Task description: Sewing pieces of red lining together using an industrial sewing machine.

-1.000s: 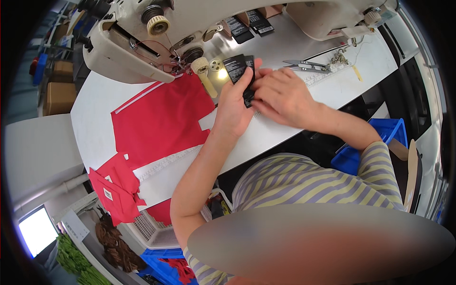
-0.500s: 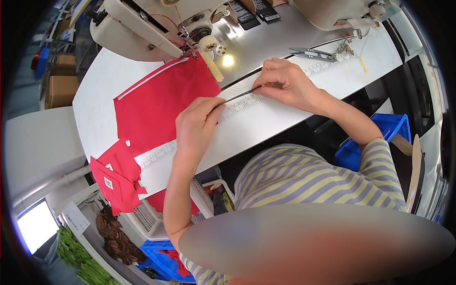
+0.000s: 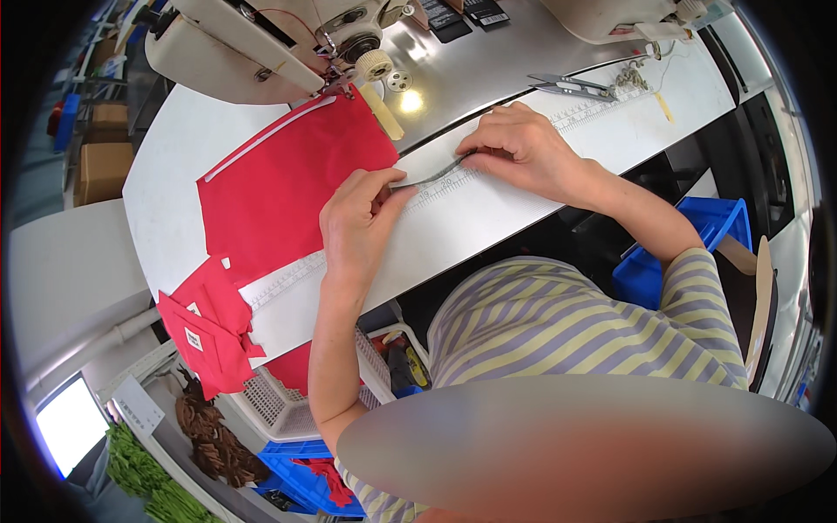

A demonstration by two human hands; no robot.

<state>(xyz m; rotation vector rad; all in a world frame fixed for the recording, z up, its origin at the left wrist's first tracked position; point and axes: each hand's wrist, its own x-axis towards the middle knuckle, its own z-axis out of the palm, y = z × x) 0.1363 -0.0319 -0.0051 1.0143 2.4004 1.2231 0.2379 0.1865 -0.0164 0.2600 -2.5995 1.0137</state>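
A thin, narrow strip [image 3: 445,171], dark along part of its length and pale toward its left end, runs between my hands above the white table. My left hand [image 3: 360,207] pinches its left end between thumb and fingers. At its other end, my right hand [image 3: 516,150] pinches it the same way. The strip sags and twists slightly. Beneath it lies a printed ruler scale [image 3: 449,184] along the table's near side. Left of my left hand, a red fabric piece [image 3: 279,179] lies flat, a white strip [image 3: 270,139] along its upper edge and its far corner at the sewing machine's needle area.
The sewing machine [image 3: 235,52] stands at the back left, another machine head [image 3: 602,17] at the back right. Thread snips [image 3: 571,87] lie beyond my right hand. Smaller red labelled pieces [image 3: 209,327] overhang the table's left front edge, above a white basket [image 3: 277,410]. A blue crate [image 3: 641,279] stands at right.
The strip was dark and taut between my hands; now it is slack and twisted, with a pale part showing. Both hands keep their pinch. The whole view has shifted slightly.
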